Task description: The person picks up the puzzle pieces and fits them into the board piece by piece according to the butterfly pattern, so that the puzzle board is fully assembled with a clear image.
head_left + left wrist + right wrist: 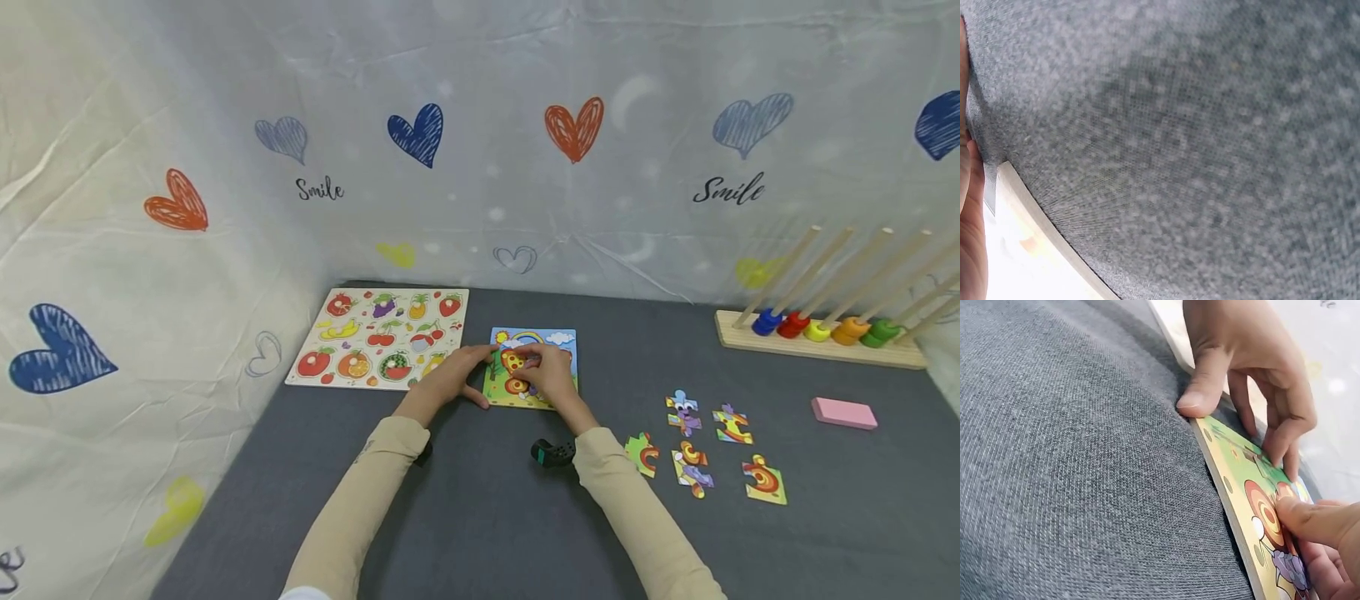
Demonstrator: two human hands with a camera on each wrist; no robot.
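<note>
A small jigsaw puzzle board (497,393) with a bright cartoon picture lies on the dark grey tabletop between both hands. My left hand (453,377) spans the board's left side, its thumb at the near corner and its bent fingers at the printed surface, as the right wrist view shows. Over the middle of the picture, my right hand (551,373) has thumb and fingers bent together at a puzzle piece (1264,515) with an orange snail shell. Its fingers partly hide the piece. In the left wrist view only a strip of my left hand (972,231) shows.
A wooden fruit puzzle board (360,367) lies close on the left. Several loose jigsaw pieces (765,482) are spread right of my right forearm, with a pink block (844,413) beyond. A peg stand (817,342) with coloured rings stands at the back right, near the cloth wall.
</note>
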